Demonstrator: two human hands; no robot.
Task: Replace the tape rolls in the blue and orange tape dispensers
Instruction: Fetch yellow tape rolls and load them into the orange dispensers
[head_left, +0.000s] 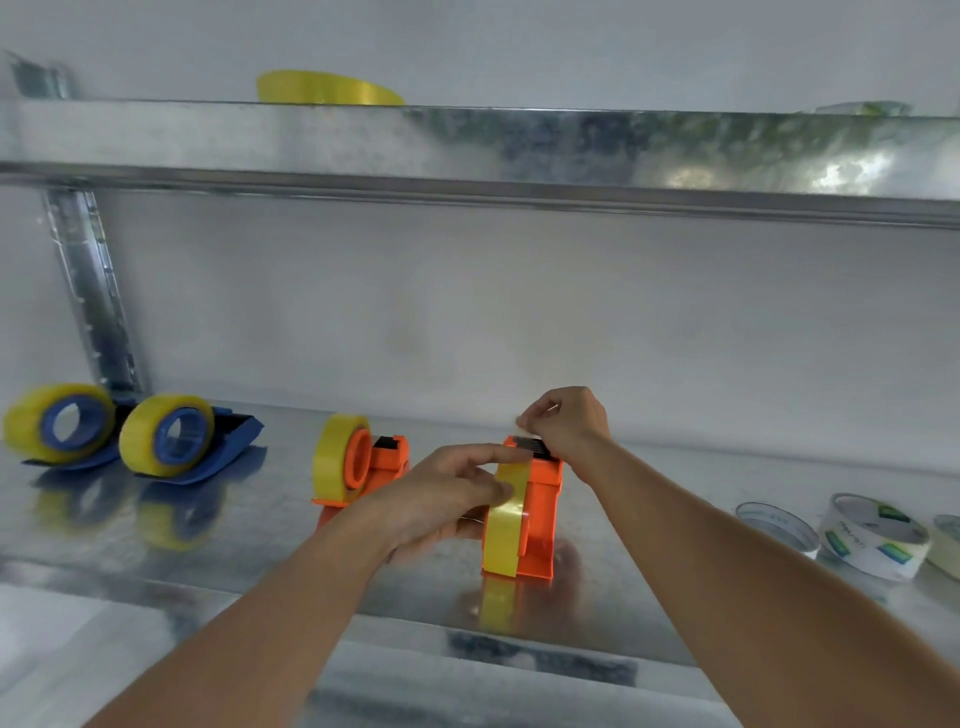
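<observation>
Fingers (532, 415) of the right hand (569, 423) pinch the tape end while the left hand (447, 499) grips the last orange dispenser (543, 512); three others look filled.

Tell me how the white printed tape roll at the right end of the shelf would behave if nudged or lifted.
The white printed tape roll lies tilted, leaning rather than flat, so a nudge would probably tip it or set it rolling on the smooth metal shelf. It looks hollow-cored and thin-walled, so likely light. Its rigid ring shape should hold when pinched.
</observation>
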